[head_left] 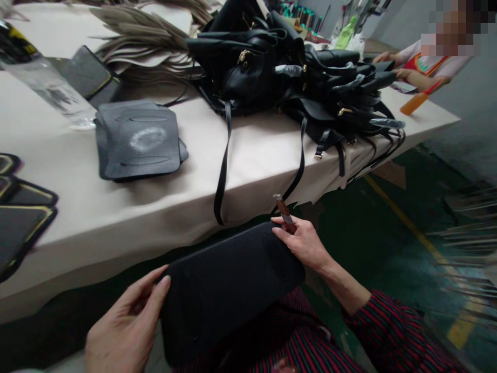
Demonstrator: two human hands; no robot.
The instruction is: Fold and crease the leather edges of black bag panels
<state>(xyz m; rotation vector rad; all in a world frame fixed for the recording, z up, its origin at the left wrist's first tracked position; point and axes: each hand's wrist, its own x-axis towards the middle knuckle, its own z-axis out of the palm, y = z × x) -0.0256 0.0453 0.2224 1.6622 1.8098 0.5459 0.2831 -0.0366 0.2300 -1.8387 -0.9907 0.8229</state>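
A black leather panel (pixel 229 280) with rounded corners and an oval outline near each end is held out over my lap, tilted. My left hand (pixel 126 321) pinches its left edge between thumb and fingers. At the upper right corner, my right hand (pixel 305 243) grips the panel with the thumb on top. The same hand also has a short brown stick (pixel 283 208) with a whitish tip tucked between its fingers, pointing up and away. Beyond the panel, a stack of similar dark panels (pixel 147 137) lies on the white-covered table (pixel 194 199); the top one bears a whitish smudge.
Black leather bags (pixel 248 72) with dangling straps are heaped along the table's far side. Yellow-edged dark pieces (pixel 27 223) lie at left, near a clear bottle (pixel 58 93). Grey sheets (pixel 151 46) are piled behind. A co-worker (pixel 423 72) stands at the far right.
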